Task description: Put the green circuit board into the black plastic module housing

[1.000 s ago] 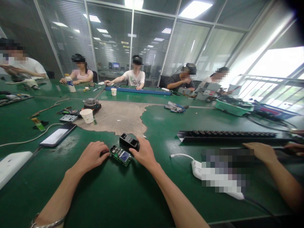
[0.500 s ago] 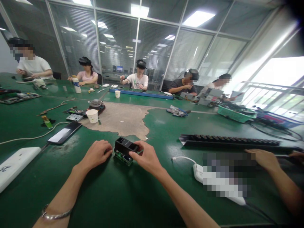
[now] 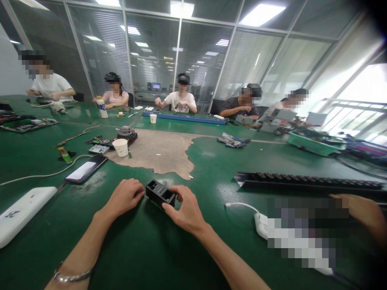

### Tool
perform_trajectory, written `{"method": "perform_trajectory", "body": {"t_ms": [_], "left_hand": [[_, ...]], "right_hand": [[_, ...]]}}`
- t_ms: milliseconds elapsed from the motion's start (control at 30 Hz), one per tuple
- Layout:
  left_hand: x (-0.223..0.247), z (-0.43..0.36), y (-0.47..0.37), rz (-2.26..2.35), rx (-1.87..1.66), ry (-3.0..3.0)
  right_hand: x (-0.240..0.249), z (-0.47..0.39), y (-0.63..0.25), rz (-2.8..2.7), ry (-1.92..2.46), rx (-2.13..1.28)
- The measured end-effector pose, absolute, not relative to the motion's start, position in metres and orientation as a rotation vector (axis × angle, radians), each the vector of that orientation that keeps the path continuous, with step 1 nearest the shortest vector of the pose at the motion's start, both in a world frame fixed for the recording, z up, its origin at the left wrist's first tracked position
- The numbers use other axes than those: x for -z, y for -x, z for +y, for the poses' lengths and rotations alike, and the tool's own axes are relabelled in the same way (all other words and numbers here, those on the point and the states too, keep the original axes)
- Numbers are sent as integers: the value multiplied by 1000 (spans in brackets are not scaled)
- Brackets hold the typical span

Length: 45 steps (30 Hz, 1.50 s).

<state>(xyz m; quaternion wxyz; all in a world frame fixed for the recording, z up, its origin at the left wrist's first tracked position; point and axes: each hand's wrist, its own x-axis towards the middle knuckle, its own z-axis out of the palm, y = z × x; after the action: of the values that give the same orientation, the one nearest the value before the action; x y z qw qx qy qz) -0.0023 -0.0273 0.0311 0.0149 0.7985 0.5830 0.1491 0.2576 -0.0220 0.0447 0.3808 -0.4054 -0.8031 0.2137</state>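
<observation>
A black plastic housing [image 3: 159, 193] lies on the green table [image 3: 121, 257], with a little of a green circuit board showing under its near edge. My right hand [image 3: 186, 209] grips the right end of the housing between thumb and fingers. Just left of the housing, my left hand [image 3: 128, 195] rests on the table with its fingers curled together; whether anything is inside them is hidden. A metal bracelet [image 3: 72, 277] is on my left wrist.
A phone [image 3: 86, 169] and a white power bank [image 3: 26, 213] lie to the left. Beyond are a paper cup [image 3: 121, 147] and gloves [image 3: 232, 140]. A long black strip [image 3: 302, 182] and another person's hand [image 3: 359, 209] are at right. Several people sit opposite.
The black housing now sits lower and covers most of the circuit board, which showed clearly before. My right hand still grips it. The whole view has shifted slightly.
</observation>
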Motion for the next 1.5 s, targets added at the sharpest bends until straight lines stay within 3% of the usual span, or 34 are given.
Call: {"method": "perform_trajectory", "body": {"t_ms": [500, 733, 1200, 1500], "left_hand": [[-32, -24, 3, 1817, -433, -2472], [-31, -25, 1, 1813, -447, -2457], [-36, -32, -8, 1579, -532, -2396], [-33, -28, -8, 1625, -518, -2372]], "right_hand": [[-34, -25, -263, -2167, 1146, -500], [-42, -10, -266, -1830, 1050, -773], [7, 37, -274, -1849, 1225, -443], [7, 37, -282, -1952, 1319, -388]]}}
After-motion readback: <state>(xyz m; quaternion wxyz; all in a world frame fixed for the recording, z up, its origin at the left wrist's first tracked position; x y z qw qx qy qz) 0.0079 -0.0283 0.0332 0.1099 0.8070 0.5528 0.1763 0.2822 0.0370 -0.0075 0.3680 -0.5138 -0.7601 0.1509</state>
